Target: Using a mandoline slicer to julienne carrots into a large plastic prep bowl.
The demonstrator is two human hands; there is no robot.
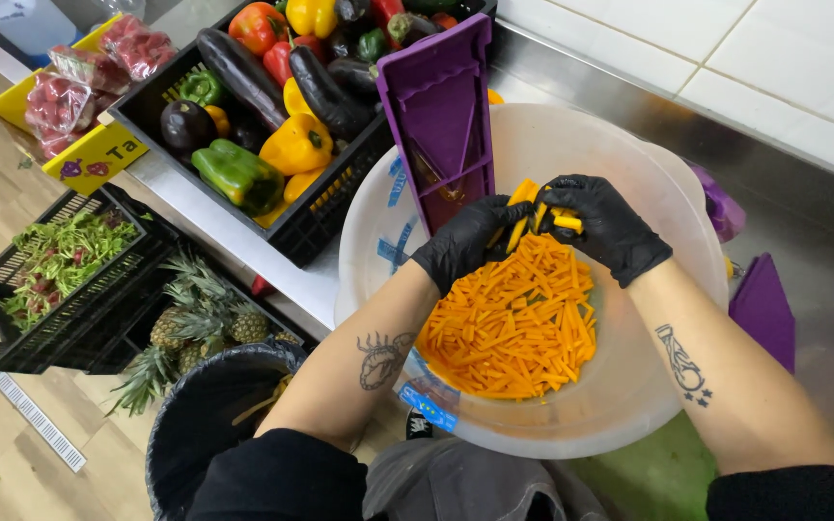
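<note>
Forearms of the person are reaching out from the near edge of the bench over a large translucent plastic tub (649, 405). Orange vegetable sticks (514, 323) are lying heaped in the tub's middle. Above the heap, the left hand (465, 241), in a black glove, is curling its fingers around the near end of a yellow piece (525, 214), while the right hand (605, 224), also gloved in black, is pinching the same yellow piece from the other side; both hands are touching just above the sticks. A purple slicer board (441, 116) is leaning on the tub's far rim, tilted upward. Beyond it, toward the far left edge of the bench, a black crate (325, 207) is holding peppers and aubergines.
</note>
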